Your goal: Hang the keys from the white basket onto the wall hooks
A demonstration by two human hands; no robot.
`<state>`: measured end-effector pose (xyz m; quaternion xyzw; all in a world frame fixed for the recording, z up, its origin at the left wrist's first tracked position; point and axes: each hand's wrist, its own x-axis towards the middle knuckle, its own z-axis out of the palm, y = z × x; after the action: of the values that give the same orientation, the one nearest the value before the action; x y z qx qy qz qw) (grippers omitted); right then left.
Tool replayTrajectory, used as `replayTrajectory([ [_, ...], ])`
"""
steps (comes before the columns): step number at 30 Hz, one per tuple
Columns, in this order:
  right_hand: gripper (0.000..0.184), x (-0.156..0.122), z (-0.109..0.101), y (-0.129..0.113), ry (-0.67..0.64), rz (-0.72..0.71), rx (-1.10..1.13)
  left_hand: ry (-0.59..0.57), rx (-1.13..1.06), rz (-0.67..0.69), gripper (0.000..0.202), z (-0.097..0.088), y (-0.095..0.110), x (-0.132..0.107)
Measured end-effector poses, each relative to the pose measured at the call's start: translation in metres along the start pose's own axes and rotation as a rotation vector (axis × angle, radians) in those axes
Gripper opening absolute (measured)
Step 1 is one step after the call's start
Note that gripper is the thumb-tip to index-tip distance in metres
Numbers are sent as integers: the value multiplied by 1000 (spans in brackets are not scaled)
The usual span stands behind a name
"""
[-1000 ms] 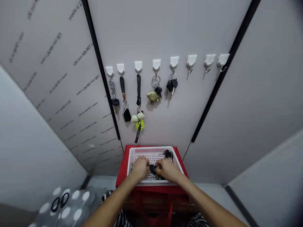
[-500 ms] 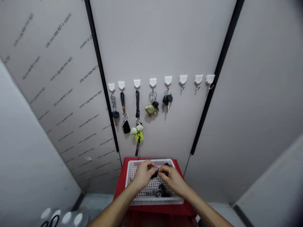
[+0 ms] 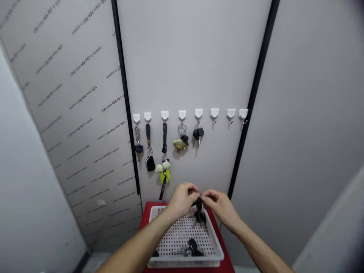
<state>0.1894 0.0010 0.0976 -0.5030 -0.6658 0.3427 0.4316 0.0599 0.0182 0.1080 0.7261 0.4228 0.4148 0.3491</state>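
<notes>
My left hand (image 3: 183,200) and my right hand (image 3: 219,206) meet above the far right of a white basket (image 3: 184,262). Between them they pinch the ring of a key bunch (image 3: 198,206) whose black-headed keys hang down. Beneath it, more black keys (image 3: 201,217) lie at the basket's far right side; where the two bunches part is hard to see. Another bunch of keys (image 3: 192,248) with a metal piece lies near the front of the basket. A small dark item (image 3: 156,253) is partly hidden by my left forearm.
A row of white hooks (image 3: 198,113) runs across the wall panel. Key sets hang on the left ones, among them a gold charm (image 3: 179,144) and a yellow-green charm (image 3: 165,176). Three hooks at the right carry nothing. The basket stands on a red stand (image 3: 146,213).
Both hands have lifted the key bunch up and to the right, out of the basket towards the wall. The camera view has tilted, so the hooks sit lower in the picture.
</notes>
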Motion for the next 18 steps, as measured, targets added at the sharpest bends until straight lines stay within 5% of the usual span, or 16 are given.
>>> replayTrajectory([
  [5,14,15,-23,-29,52,-84,-80,50,-32,68,13,-3,24,15],
  [13,10,66,-75,-110,390,-219,45,340,232,482,21,-23,96,59],
  [18,8,89,-88,-133,534,-237,81,382,462,483,23,-26,119,82],
])
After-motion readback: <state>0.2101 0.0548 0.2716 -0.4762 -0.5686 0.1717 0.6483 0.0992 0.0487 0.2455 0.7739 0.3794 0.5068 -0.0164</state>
